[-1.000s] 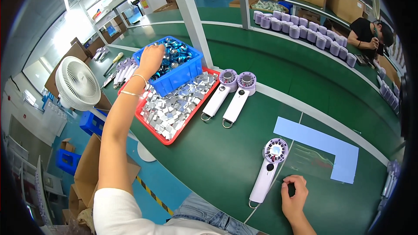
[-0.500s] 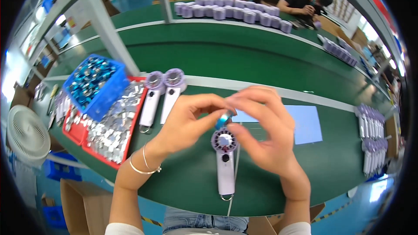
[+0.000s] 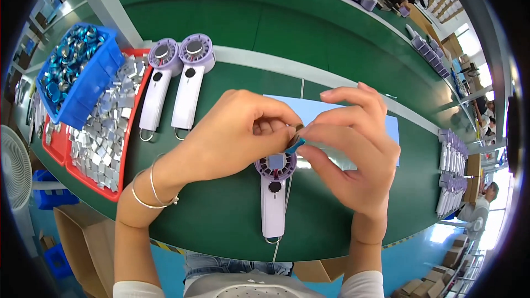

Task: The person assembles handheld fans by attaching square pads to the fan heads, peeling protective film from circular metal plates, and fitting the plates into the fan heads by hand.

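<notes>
Both hands meet over the bench [image 3: 221, 226] at a small blue-and-metal part [image 3: 296, 147], located just above the head of a white-and-lilac handheld fan [image 3: 273, 209]. The left hand [image 3: 237, 135] has thumb and forefinger closed on the part, its remaining fingers curled in. The right hand [image 3: 353, 152] pinches at the part's blue edge with thumb and forefinger, its other fingers loosely raised and parted. The part is largely covered by fingertips; its visible blue edge slants, lower end toward the left, and its full axis cannot be determined. The fan lies flat, long axis running almost straight away from the person: round head at the far end, handle and metal ring at the near end, a pale square pad [image 3: 276, 161] on the head. Compared with half a second earlier, the part, then showing as a rounded blue and silver piece, now shows mainly a thin blue edge, and the right fingertips have closed in on it. The fan's heading is unchanged. Two further fans [image 3: 186, 96] remain side by side, heads away, beside the red tray [image 3: 134, 127] and the blue bin [image 3: 91, 96].
</notes>
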`<state>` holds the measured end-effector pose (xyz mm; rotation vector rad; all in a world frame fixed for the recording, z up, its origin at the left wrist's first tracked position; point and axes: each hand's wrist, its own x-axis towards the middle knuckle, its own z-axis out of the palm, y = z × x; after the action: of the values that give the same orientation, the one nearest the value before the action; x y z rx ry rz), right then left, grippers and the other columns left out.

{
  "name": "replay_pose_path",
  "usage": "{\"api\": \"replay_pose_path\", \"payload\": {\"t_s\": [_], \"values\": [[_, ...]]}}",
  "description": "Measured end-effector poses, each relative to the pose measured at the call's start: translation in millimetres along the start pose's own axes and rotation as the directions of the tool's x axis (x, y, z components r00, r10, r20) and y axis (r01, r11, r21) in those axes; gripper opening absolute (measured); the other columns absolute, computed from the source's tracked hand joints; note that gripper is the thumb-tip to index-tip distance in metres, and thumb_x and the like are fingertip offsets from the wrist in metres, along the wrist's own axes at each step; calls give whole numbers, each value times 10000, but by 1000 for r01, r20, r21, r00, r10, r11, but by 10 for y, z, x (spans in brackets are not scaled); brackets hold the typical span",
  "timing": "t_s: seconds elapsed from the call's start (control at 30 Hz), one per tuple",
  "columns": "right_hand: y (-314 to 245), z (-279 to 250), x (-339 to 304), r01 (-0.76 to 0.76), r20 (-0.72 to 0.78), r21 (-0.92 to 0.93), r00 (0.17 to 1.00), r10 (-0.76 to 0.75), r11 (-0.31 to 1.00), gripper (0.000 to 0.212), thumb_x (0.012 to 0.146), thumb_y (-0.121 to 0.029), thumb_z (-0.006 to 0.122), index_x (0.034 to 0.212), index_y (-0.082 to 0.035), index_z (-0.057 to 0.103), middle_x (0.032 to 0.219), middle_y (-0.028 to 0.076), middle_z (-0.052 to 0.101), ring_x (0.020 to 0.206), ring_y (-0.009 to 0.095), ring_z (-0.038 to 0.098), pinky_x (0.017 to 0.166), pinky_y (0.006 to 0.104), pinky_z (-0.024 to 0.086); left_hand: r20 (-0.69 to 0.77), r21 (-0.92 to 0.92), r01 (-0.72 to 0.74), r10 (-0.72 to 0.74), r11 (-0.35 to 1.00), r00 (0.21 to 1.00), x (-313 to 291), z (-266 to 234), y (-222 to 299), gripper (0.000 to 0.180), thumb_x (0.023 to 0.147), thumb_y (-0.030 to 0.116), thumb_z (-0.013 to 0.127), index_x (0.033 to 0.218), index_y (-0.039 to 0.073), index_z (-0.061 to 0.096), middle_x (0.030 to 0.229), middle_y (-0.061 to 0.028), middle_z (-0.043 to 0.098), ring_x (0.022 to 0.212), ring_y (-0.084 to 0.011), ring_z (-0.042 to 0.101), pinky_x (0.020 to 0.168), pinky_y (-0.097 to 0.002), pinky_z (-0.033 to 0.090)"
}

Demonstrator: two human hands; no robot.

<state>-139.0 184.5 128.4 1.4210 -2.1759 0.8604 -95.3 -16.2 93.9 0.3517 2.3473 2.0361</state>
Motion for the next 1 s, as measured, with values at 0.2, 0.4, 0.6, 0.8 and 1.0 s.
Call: {"api": "replay_pose_path", "payload": {"t_s": [0.2, 0.4, 0.6, 0.8, 1.0], "values": [[25, 107, -36, -119, -12, 154, 992, 122, 981, 279, 610, 39, 812, 847, -46, 694, 839, 61, 667, 1033, 324, 616, 920, 448, 465, -7, 113, 51, -50, 992, 999, -25, -41, 72, 177, 834, -28, 640, 995, -30, 713, 717, -34, 659, 654, -75, 559, 619, -236, 455], [18, 118, -53, -144, -18, 216, 988, 152, 966, 262, 615, 72, 793, 836, -22, 688, 837, 74, 660, 1032, 324, 611, 899, 434, 478, -16, 132, 33, -31, 991, 999, -43, -24, 65, 165, 831, -28, 647, 984, -39, 708, 694, -28, 639, 643, -72, 544, 608, -240, 449], [35, 107, -81, -126, -29, 249, 990, 137, 960, 229, 615, 67, 788, 799, -25, 689, 808, 61, 653, 993, 310, 609, 929, 471, 474, -74, 107, -65, 73, 992, 995, -37, 46, -5, 98, 831, 9, 614, 851, -62, 678, 581, -75, 574, 497, -113, 465, 485, -278, 387], [30, 103, -55, -42, -19, 191, 999, 47, 981, 227, 611, 53, 780, 793, -43, 686, 799, 51, 640, 987, 316, 610, 969, 512, 449, -23, -8, -9, 8, 1000, 1000, -73, 32, -38, 94, 844, -7, 604, 849, -81, 661, 586, -65, 572, 525, -86, 465, 491, -275, 393], [90, 124, -47, -12, 25, 132, 1000, 8, 991, 211, 680, 3, 785, 829, -62, 649, 843, 40, 639, 1037, 301, 633, 1016, 525, 379, 84, -323, 133, -112, 937, 990, -55, -27, 62, 105, 865, -6, 585, 852, -82, 656, 695, -40, 635, 592, -56, 549, 539, -259, 449]]}}
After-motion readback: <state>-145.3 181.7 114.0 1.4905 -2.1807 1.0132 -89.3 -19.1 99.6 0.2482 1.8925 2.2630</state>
